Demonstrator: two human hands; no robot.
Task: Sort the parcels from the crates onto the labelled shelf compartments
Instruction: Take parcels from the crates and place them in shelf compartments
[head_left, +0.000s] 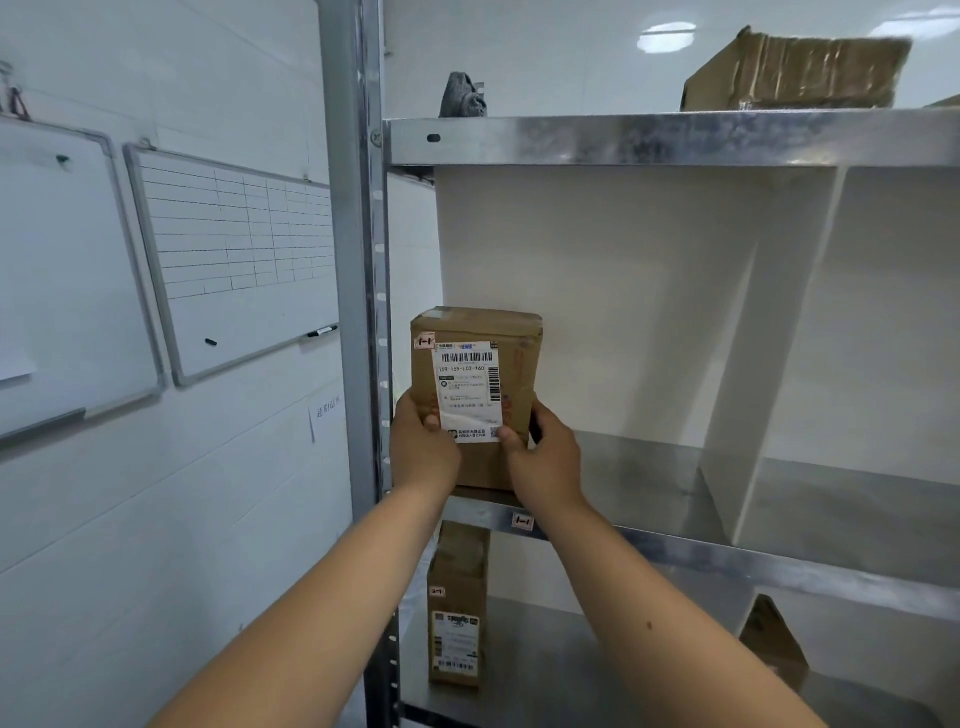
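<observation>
A brown cardboard parcel (475, 384) with a white shipping label stands upright at the left end of the middle metal shelf (649, 545). My left hand (422, 449) grips its lower left edge. My right hand (545, 460) grips its lower right edge, thumb on the label. A small red-marked tag (522, 521) sits on the shelf's front lip just below the parcel. The compartment is bounded on the right by a white divider (753, 364).
On the shelf below stand another labelled parcel (457, 608) and a brown parcel (774, 644) further right. A battered carton (795, 70) and a grey object (462, 96) lie on the top shelf. The steel upright (358, 312) and whiteboards (234, 260) are to the left.
</observation>
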